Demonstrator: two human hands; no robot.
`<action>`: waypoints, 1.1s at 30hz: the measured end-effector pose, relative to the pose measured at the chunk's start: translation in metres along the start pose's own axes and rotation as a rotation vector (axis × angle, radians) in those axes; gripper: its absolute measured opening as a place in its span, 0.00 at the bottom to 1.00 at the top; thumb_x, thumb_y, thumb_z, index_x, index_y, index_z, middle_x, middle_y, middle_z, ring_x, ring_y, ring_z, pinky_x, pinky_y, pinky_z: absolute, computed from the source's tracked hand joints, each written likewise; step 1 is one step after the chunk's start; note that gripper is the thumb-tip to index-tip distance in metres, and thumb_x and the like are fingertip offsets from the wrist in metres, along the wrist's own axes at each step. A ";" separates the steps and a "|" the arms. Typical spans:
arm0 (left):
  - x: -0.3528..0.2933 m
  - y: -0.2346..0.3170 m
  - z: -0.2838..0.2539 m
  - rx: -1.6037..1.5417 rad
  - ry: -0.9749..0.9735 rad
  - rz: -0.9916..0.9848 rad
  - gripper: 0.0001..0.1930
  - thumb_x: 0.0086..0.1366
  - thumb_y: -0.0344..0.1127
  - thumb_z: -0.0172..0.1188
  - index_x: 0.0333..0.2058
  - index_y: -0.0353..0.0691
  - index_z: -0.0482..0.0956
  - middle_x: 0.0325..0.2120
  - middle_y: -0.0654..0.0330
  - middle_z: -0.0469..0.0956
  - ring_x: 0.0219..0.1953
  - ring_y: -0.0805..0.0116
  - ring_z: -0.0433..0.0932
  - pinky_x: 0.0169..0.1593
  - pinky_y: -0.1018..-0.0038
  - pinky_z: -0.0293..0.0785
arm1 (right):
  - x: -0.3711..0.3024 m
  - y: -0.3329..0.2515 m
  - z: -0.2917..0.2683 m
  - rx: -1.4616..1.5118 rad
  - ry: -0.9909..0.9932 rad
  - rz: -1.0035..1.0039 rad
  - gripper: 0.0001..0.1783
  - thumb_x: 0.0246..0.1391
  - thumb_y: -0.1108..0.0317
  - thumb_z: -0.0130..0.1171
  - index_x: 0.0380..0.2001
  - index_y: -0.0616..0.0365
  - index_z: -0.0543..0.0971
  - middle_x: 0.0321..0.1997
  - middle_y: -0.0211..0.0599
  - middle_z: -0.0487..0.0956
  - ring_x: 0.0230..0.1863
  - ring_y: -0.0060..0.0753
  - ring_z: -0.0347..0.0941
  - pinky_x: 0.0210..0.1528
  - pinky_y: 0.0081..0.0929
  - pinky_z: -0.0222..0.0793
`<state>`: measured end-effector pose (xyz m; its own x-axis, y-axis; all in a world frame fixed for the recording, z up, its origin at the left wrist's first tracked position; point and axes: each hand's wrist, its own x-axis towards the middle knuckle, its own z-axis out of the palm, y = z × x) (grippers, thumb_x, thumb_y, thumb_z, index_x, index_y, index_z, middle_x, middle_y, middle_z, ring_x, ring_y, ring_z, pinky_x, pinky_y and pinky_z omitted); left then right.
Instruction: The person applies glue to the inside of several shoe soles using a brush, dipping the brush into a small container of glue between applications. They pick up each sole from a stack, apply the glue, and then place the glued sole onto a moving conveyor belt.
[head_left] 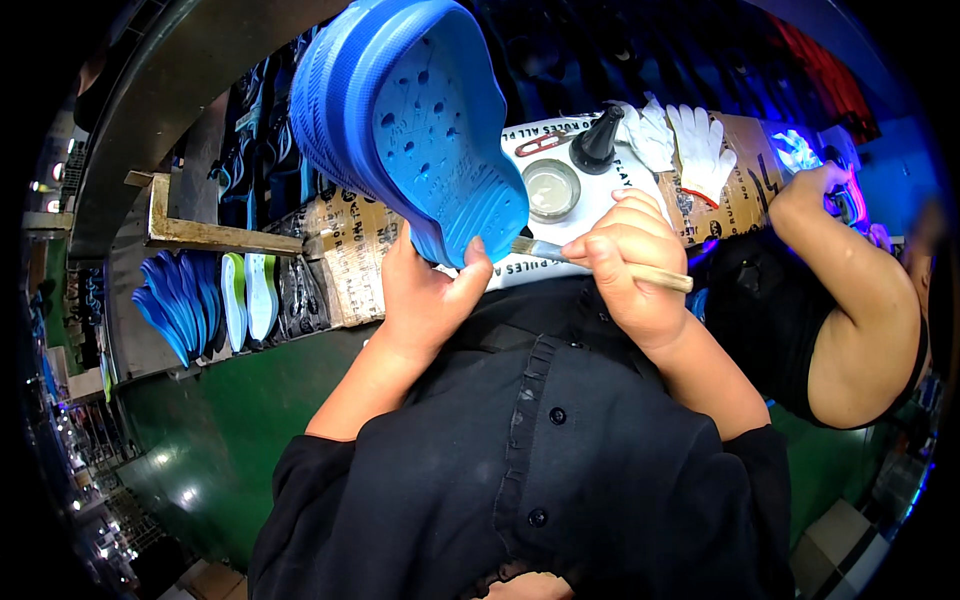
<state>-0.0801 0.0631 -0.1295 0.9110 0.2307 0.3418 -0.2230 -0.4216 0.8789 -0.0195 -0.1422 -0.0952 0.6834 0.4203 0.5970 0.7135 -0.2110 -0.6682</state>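
Observation:
My left hand (pixel 430 300) grips one end of a blue foam shoe sole (pixel 445 130), thumb over its rim, and tilts it so the hollow inner face with small holes shows. Between the fingers of my right hand (pixel 635 265) is a paintbrush (pixel 655 277) with a pale wooden handle. Its bristles point left at the sole's near edge; whether they touch it I cannot tell. Just beyond the brush, a round glass dish (pixel 552 190) with cloudy contents rests on a white printed sheet (pixel 520 274). A black cone-nozzled bottle (pixel 597 142) and red-handled snips (pixel 541 143) lie behind it.
White work gloves (pixel 702 150) lie on cardboard (pixel 745 150) to the right. At far right, a co-worker's bent arm (pixel 850 270) reaches over the bench. Blue soles (pixel 180 300) and green-edged white ones (pixel 248 290) stand at left, below a metal bracket (pixel 220 234). Dark shoe parts line the back.

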 end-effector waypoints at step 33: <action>0.008 0.013 -0.004 0.122 -0.025 0.126 0.15 0.48 0.26 0.60 0.37 0.33 0.72 0.27 0.55 0.78 0.28 0.66 0.78 0.35 0.73 0.72 | -0.008 0.000 -0.023 -0.035 0.107 -0.024 0.11 0.49 0.74 0.53 0.14 0.58 0.76 0.16 0.30 0.74 0.21 0.32 0.67 0.41 0.33 0.60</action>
<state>-0.0768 0.0634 -0.1141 0.8872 0.1486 0.4367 -0.2931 -0.5495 0.7824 -0.0215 -0.1654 -0.0898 0.6776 0.3294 0.6576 0.7333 -0.2336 -0.6385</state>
